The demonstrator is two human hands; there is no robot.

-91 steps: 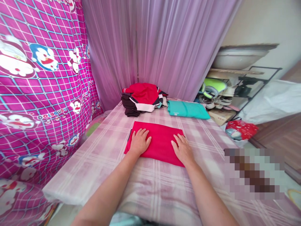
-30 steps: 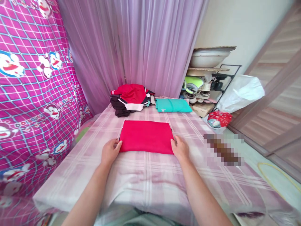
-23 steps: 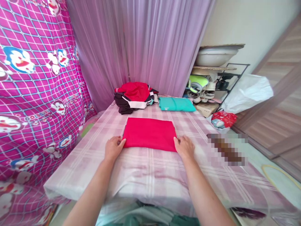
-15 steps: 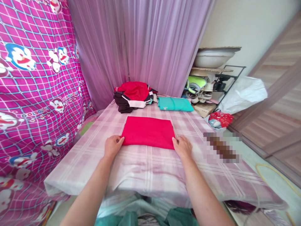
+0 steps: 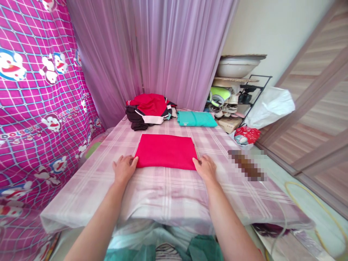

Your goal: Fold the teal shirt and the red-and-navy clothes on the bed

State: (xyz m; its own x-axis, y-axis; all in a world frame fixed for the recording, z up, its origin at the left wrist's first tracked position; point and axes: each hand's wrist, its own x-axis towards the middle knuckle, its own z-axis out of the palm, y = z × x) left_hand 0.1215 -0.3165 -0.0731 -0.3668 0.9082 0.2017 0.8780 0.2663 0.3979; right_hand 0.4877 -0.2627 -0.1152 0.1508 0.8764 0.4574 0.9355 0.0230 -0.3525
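A red folded cloth (image 5: 166, 151), which looks like a garment, lies flat as a neat rectangle on the checked table cover (image 5: 163, 188). At its near left corner is my left hand (image 5: 125, 168), its thumb touching the edge and its fingers apart on the cover. My right hand (image 5: 206, 166) rests at the near right corner, thumb against the red edge, fingers loosely spread. Neither hand grips the cloth. Beyond it sit a pile of red, black and white clothes (image 5: 152, 107) and a folded teal cloth (image 5: 197, 119).
Purple curtains (image 5: 152, 47) hang behind the table, and a pink patterned cloth (image 5: 40, 108) hangs at the left. To the right stand a rack with shoes and a basin (image 5: 237, 67), a white bag (image 5: 272, 107) and a red bag (image 5: 247, 135). A blurred-out brown item (image 5: 247, 165) is near the right edge.
Both hands have loosened from pinching the near corners, and their fingers have spread. The red cloth stays in place on the table; the whole view has shifted slightly.
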